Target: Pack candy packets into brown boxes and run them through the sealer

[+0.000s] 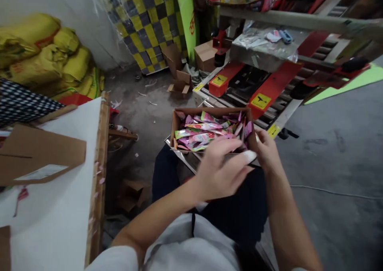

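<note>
An open cardboard box [172, 127] full of small pink, purple and green plastic packets [206, 133] rests on a metal edge in front of my lap. Over the box's near right corner is my left hand [223, 167], slightly blurred, its fingers bent and apart with nothing visible between them. White material covers one fingertip. My right hand [266, 149] grips the right end of the box; its fingers are partly hidden behind the cardboard.
Ahead to the right stands a roller conveyor machine [260, 83] with red plates. A white table [60, 223] on the left carries a cardboard piece [42, 155]. Yellow sacks [44, 59] and wrapped checkered stacks [149, 23] line the back. Cardboard boxes [205, 55] lie on the floor.
</note>
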The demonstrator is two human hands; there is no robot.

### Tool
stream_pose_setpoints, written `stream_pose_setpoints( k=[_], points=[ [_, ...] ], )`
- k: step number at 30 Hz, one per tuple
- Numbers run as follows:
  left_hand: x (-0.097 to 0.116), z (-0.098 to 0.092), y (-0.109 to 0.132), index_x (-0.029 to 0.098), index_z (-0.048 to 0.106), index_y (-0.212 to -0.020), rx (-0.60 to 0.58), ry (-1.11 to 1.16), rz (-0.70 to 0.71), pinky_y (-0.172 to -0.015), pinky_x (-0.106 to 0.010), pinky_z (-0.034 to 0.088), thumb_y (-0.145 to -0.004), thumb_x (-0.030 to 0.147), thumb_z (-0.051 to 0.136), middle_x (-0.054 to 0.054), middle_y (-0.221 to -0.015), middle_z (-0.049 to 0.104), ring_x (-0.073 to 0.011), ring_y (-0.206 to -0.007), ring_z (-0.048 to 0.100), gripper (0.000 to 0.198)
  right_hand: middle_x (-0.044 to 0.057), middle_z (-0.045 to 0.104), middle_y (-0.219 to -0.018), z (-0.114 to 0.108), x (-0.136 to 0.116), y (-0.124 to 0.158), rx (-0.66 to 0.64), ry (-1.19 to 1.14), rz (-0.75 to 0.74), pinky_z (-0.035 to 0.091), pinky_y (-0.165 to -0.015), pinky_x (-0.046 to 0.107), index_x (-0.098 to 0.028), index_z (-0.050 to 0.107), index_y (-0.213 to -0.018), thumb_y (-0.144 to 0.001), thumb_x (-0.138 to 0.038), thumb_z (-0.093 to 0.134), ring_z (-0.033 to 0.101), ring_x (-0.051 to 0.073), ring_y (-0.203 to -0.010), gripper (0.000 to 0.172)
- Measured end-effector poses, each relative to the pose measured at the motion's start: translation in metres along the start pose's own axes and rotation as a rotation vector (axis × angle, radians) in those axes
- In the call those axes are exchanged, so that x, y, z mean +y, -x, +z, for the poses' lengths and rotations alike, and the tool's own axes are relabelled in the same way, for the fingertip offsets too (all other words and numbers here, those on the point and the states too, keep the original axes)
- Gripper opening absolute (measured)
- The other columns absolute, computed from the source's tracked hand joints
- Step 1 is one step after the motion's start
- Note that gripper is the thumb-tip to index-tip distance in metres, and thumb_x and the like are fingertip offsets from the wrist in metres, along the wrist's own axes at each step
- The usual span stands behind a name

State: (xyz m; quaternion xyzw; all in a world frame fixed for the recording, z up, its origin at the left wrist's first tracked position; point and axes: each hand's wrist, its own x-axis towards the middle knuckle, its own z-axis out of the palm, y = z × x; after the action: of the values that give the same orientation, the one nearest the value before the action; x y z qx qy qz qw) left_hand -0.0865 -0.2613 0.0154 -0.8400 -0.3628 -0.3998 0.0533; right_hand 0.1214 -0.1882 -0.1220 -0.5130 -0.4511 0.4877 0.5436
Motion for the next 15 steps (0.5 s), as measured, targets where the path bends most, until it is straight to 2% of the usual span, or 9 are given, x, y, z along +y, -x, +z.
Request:
stream_pose_setpoints(
  k=[1,3,4,5,7,9,11,13,15],
  points=[
    [-0.021,-0.02,0.007,0.029,0.046,-0.142,0.106,-0.043,0.067,-0.12,-0.045,0.04,-0.097,0.036,0.059,-0.009,-0.144,0.048,-0.0251,-0.134,0.053,0.047,0.003,0.066,-0.095,-0.002,-0.007,0.003,0.013,-0.051,0.012,0.048,-0.067,0.029,-0.026,0.059,-0.102,-0.077,-0.058,0.073,0.059,0.017,-0.078,0.043],
    [-0.073,-0.056,0.017,0.031,0.034,-0.155,0.193,-0.158,-0.029,-0.128,-0.049,0.024,-0.103,0.04,0.045,-0.01,-0.156,0.04,-0.0263,-0.146,0.043,0.053,0.001,0.063,-0.089,-0.003,-0.026,0.003,-0.057,-0.096,-0.002,0.047,-0.063,0.028,-0.027,0.058,-0.096,-0.071,-0.059,0.078,0.057,0.015,-0.072,0.045],
    [-0.099,-0.069,0.02,0.031,0.025,-0.16,0.065,-0.178,-0.097,-0.129,-0.049,0.022,-0.106,0.042,0.038,-0.011,-0.161,0.035,-0.026,-0.15,0.038,0.057,-0.001,0.061,-0.084,-0.002,-0.037,0.0,-0.12,-0.083,-0.02,0.045,-0.061,0.027,-0.026,0.058,-0.092,-0.07,-0.058,0.08,0.055,0.015,-0.069,0.045],
    [-0.123,-0.077,0.022,0.03,0.02,-0.163,-0.047,-0.166,-0.079,-0.129,-0.05,0.022,-0.106,0.048,0.033,-0.013,-0.166,0.029,-0.0276,-0.154,0.032,0.061,-0.001,0.059,-0.08,-0.001,-0.048,-0.005,-0.186,-0.055,-0.04,0.044,-0.059,0.026,-0.026,0.056,-0.088,-0.069,-0.058,0.081,0.054,0.014,-0.066,0.045],
    [-0.156,-0.078,0.023,0.028,0.011,-0.165,-0.313,-0.12,0.01,-0.127,-0.053,0.022,-0.104,0.059,0.026,-0.015,-0.171,0.017,-0.0316,-0.159,0.02,0.07,-0.002,0.058,-0.074,0.005,-0.071,-0.016,-0.321,0.052,-0.081,0.041,-0.057,0.025,-0.024,0.055,-0.082,-0.069,-0.055,0.08,0.052,0.013,-0.062,0.042],
    [-0.166,-0.064,0.02,0.027,0.012,-0.166,-0.486,-0.077,0.141,-0.127,-0.055,0.02,-0.102,0.064,0.025,-0.017,-0.173,0.012,-0.0343,-0.16,0.013,0.075,-0.002,0.06,-0.072,0.016,-0.091,-0.026,-0.436,0.265,-0.145,0.04,-0.057,0.025,-0.023,0.055,-0.079,-0.073,-0.049,0.078,0.052,0.013,-0.062,0.035],
    [-0.159,-0.044,0.015,0.024,0.021,-0.164,-0.592,-0.061,0.21,-0.128,-0.056,0.017,-0.101,0.065,0.03,-0.018,-0.171,0.02,-0.0338,-0.16,0.015,0.075,-0.001,0.061,-0.068,0.031,-0.105,-0.033,-0.528,0.551,-0.209,0.04,-0.06,0.025,-0.022,0.056,-0.078,-0.076,-0.037,0.074,0.055,0.014,-0.063,0.024],
    [-0.148,-0.024,0.008,0.022,0.032,-0.161,-0.702,-0.055,0.209,-0.128,-0.055,0.016,-0.101,0.063,0.037,-0.017,-0.167,0.031,-0.032,-0.158,0.022,0.072,0.001,0.065,-0.07,0.05,-0.11,-0.038,-0.588,0.835,-0.241,0.041,-0.064,0.026,-0.021,0.058,-0.079,-0.077,-0.026,0.072,0.06,0.016,-0.067,0.015],
    [-0.144,-0.006,0.002,0.019,0.04,-0.157,-0.805,-0.06,0.176,-0.129,-0.054,0.015,-0.103,0.056,0.041,-0.017,-0.164,0.038,-0.0304,-0.156,0.028,0.066,0.007,0.071,-0.082,0.07,-0.109,-0.043,-0.576,1.081,-0.246,0.044,-0.069,0.029,-0.02,0.061,-0.087,-0.079,-0.019,0.068,0.066,0.022,-0.078,0.011]
  ],
)
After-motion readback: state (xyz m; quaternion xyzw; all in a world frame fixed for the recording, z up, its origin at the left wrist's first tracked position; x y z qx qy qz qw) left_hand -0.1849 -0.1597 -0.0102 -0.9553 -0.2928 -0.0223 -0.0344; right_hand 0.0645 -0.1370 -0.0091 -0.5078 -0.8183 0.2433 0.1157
